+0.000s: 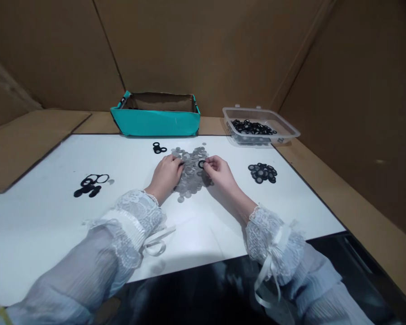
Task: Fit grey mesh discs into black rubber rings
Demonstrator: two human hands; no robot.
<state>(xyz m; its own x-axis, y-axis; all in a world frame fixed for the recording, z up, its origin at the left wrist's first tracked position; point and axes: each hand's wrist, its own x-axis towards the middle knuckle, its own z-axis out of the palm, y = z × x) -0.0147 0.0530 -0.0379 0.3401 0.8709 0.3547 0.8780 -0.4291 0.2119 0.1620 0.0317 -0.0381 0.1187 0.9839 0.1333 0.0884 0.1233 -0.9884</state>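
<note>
A heap of thin grey translucent discs point(191, 174) lies in the middle of the white board. My right hand point(219, 170) pinches a black ring point(201, 164) over the heap's right side. At the heap's left edge my left hand point(167, 175) has its fingers curled in and pressed together; something dark shows by the fingertips, too small to make out. A few black rings point(157, 148) lie just beyond my left hand. To the right sits a pile of black rings with grey centres point(262, 173).
A teal box point(159, 124) stands at the back, its contents mostly hidden. At the back right, a clear plastic tray point(284, 131) holds many black rings. Loose black rings and dark discs point(88, 187) lie at left. Cardboard walls point(203, 49) surround the white board point(196, 239).
</note>
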